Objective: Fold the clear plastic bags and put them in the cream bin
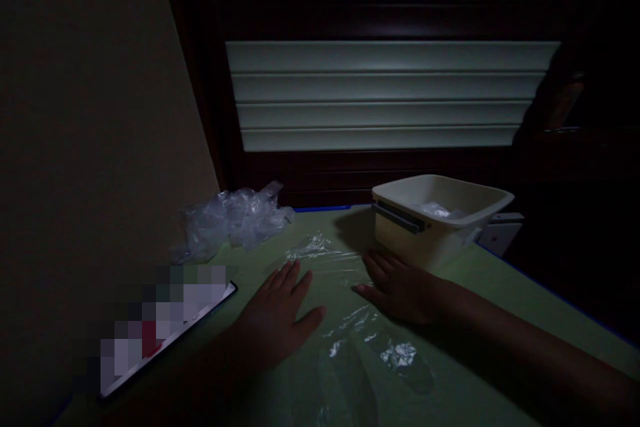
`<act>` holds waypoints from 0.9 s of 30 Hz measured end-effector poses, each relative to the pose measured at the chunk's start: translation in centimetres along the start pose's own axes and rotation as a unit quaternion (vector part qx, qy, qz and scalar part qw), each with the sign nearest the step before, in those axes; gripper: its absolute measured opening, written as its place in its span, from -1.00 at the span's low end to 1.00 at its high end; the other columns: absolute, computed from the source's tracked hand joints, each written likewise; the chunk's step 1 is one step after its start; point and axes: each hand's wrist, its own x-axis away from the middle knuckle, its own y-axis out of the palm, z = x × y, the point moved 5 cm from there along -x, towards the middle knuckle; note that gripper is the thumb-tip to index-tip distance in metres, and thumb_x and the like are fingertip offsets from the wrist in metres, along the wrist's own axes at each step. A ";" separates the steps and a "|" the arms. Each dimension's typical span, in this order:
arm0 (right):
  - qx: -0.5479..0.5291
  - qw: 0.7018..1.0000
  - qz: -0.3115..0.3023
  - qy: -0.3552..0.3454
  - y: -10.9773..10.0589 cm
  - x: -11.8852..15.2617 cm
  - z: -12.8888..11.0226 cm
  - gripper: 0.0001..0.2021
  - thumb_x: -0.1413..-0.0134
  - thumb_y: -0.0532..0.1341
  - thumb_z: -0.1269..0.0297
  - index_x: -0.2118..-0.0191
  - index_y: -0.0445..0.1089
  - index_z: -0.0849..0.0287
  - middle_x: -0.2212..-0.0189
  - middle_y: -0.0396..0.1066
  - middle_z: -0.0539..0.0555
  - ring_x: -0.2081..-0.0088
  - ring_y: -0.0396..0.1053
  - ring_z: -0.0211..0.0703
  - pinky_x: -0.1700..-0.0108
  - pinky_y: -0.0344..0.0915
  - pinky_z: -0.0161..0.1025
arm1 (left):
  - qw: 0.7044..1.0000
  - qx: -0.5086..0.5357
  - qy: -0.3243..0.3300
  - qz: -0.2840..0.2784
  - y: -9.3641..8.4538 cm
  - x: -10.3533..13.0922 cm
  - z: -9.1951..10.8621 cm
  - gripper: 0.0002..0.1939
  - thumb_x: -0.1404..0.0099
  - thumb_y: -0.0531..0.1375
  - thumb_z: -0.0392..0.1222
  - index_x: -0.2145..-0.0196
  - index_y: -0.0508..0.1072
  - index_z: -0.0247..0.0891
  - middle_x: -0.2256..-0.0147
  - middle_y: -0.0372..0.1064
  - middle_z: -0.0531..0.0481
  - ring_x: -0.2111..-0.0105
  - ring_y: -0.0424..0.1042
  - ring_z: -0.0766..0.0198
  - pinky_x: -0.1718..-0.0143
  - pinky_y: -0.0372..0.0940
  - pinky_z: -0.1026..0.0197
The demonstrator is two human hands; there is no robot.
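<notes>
A clear plastic bag lies spread over the green tabletop, its creases catching the light. My left hand rests flat at its left side, fingers apart and pointing away from me. On the right, my right hand lies palm down at the bag's far right part, with thumb apart from the fingers. Neither hand grips anything. Just beyond my right hand stands a cream plastic bin with a dark grey handle, and some clear plastic shows inside it.
A pile of crumpled clear plastic bags sits at the far left of the table. A tablet-like device, partly pixelated, lies at the left. A white object stands behind the bin. A slatted panel and wall bound the table.
</notes>
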 end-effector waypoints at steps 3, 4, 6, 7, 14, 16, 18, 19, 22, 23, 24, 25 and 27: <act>0.000 1.000 0.011 0.008 -0.6 -0.2 -0.1 -0.37 -0.14 -0.11 -0.11 -0.02 0.30 0.37 0.00 0.28 0.40 -0.08 0.16 0.23 -0.06 0.09 0.09 | 1.000 -0.008 -0.013 -0.005 0.0 -0.1 -0.3 -0.35 -0.29 -0.11 0.15 -0.19 0.05 -0.34 -0.22 -0.22 -0.27 -0.22 -0.24 0.01 -0.17 -0.18 -0.07; -0.002 1.000 0.017 0.016 -0.9 -0.4 -0.2 -0.40 -0.16 -0.12 -0.07 0.00 0.31 0.38 0.02 0.29 0.41 -0.05 0.21 0.22 -0.03 0.13 0.08 | 1.000 -0.011 -0.020 -0.006 0.0 -0.1 -0.4 -0.34 -0.29 -0.11 0.15 -0.19 0.05 -0.35 -0.22 -0.22 -0.29 -0.22 -0.25 -0.01 -0.16 -0.18 -0.08; -0.008 0.999 0.038 0.020 -1.5 -0.6 -0.8 -0.41 -0.18 -0.11 0.00 -0.07 0.22 0.43 -0.05 0.20 0.43 -0.07 0.17 0.20 -0.04 0.13 0.06 | 0.999 -0.017 -0.037 -0.002 0.1 -0.2 -0.8 -0.34 -0.29 -0.11 0.15 -0.19 0.05 -0.38 -0.22 -0.22 -0.32 -0.22 -0.25 -0.04 -0.16 -0.17 -0.10; -0.014 0.999 0.050 0.010 -1.8 -0.7 -1.3 -0.39 -0.18 -0.10 0.01 -0.13 0.13 0.46 -0.12 0.09 0.44 -0.13 0.08 0.19 -0.08 0.09 0.06 | 0.999 -0.018 -0.043 0.003 0.1 -0.3 -0.9 -0.34 -0.29 -0.11 0.14 -0.18 0.06 -0.39 -0.21 -0.22 -0.33 -0.21 -0.25 -0.06 -0.15 -0.17 -0.11; -0.096 0.983 -0.013 -0.155 -0.8 0.6 -4.8 -0.37 -0.18 -0.08 0.00 -0.24 -0.09 0.33 -0.25 -0.23 0.29 -0.24 -0.22 0.05 -0.19 -0.10 -0.01 | 0.997 -0.018 -0.048 0.062 0.4 -0.6 -1.7 -0.36 -0.28 -0.09 0.13 -0.15 0.13 -0.40 -0.21 -0.18 -0.31 -0.21 -0.23 -0.06 -0.15 -0.16 -0.10; -0.094 0.981 -0.029 -0.167 -0.5 0.7 -4.7 -0.37 -0.18 -0.08 -0.01 -0.23 -0.05 0.35 -0.23 -0.18 0.32 -0.23 -0.19 0.07 -0.20 -0.12 0.01 | 0.997 -0.016 -0.035 0.069 0.2 -0.5 -1.5 -0.36 -0.28 -0.09 0.13 -0.15 0.12 -0.39 -0.22 -0.19 -0.30 -0.22 -0.23 -0.05 -0.16 -0.17 -0.10; -0.081 0.984 -0.048 -0.150 -0.4 0.6 -4.0 -0.33 -0.17 -0.08 -0.06 -0.23 -0.07 0.38 -0.23 -0.18 0.35 -0.23 -0.20 0.10 -0.19 -0.14 0.03 | 0.998 -0.004 -0.013 0.066 -0.1 -0.4 -1.2 -0.37 -0.29 -0.08 0.11 -0.16 0.10 -0.37 -0.23 -0.23 -0.27 -0.22 -0.25 -0.02 -0.16 -0.17 -0.08; -0.073 0.986 -0.061 -0.140 -0.4 0.5 -3.6 -0.30 -0.15 -0.08 -0.09 -0.23 -0.09 0.37 -0.23 -0.19 0.34 -0.23 -0.22 0.11 -0.19 -0.15 0.05 | 0.998 0.004 0.000 0.056 -0.2 -0.3 -1.0 -0.37 -0.28 -0.07 0.11 -0.17 0.09 -0.36 -0.23 -0.24 -0.26 -0.22 -0.26 -0.01 -0.16 -0.16 -0.06; -0.069 0.985 -0.094 -0.127 -0.7 0.5 -2.4 -0.25 -0.09 -0.05 -0.15 -0.24 -0.11 0.31 -0.24 -0.21 0.29 -0.23 -0.25 0.14 -0.19 -0.15 0.05 | 0.999 0.025 0.031 0.008 -0.2 -0.1 -0.4 -0.38 -0.28 -0.05 0.09 -0.18 0.06 -0.32 -0.24 -0.23 -0.22 -0.22 -0.23 0.03 -0.16 -0.14 -0.02; -0.076 0.984 -0.102 -0.125 -0.8 0.5 -2.1 -0.24 -0.06 -0.02 -0.16 -0.24 -0.09 0.29 -0.24 -0.21 0.27 -0.23 -0.24 0.15 -0.19 -0.14 0.04 | 0.999 0.026 0.035 -0.007 -0.2 0.0 -0.3 -0.39 -0.28 -0.05 0.09 -0.18 0.06 -0.32 -0.23 -0.22 -0.21 -0.22 -0.22 0.03 -0.17 -0.15 -0.02; -0.083 0.983 -0.108 -0.121 -1.0 0.6 -1.7 -0.23 -0.03 0.02 -0.17 -0.24 -0.08 0.26 -0.24 -0.20 0.25 -0.23 -0.23 0.16 -0.19 -0.12 0.05 | 0.999 0.025 0.037 -0.018 -0.2 0.0 -0.3 -0.38 -0.28 -0.05 0.09 -0.19 0.06 -0.31 -0.23 -0.21 -0.21 -0.22 -0.22 0.02 -0.17 -0.16 -0.03; -0.091 0.982 -0.114 -0.116 -1.1 0.6 -1.3 -0.22 0.00 0.05 -0.17 -0.24 -0.06 0.24 -0.24 -0.20 0.24 -0.22 -0.22 0.17 -0.18 -0.10 0.05 | 0.999 0.023 0.038 -0.025 -0.2 0.0 -0.2 -0.38 -0.29 -0.06 0.10 -0.19 0.05 -0.31 -0.23 -0.21 -0.22 -0.22 -0.22 0.02 -0.17 -0.17 -0.04; -0.098 0.982 -0.125 -0.106 -1.2 0.7 -0.7 -0.20 0.04 0.10 -0.18 -0.23 -0.04 0.20 -0.24 -0.19 0.23 -0.22 -0.21 0.18 -0.17 -0.08 0.07 | 0.999 0.020 0.038 -0.031 -0.3 0.1 -0.1 -0.37 -0.29 -0.08 0.11 -0.20 0.03 -0.31 -0.23 -0.24 -0.22 -0.22 -0.23 0.02 -0.17 -0.18 -0.04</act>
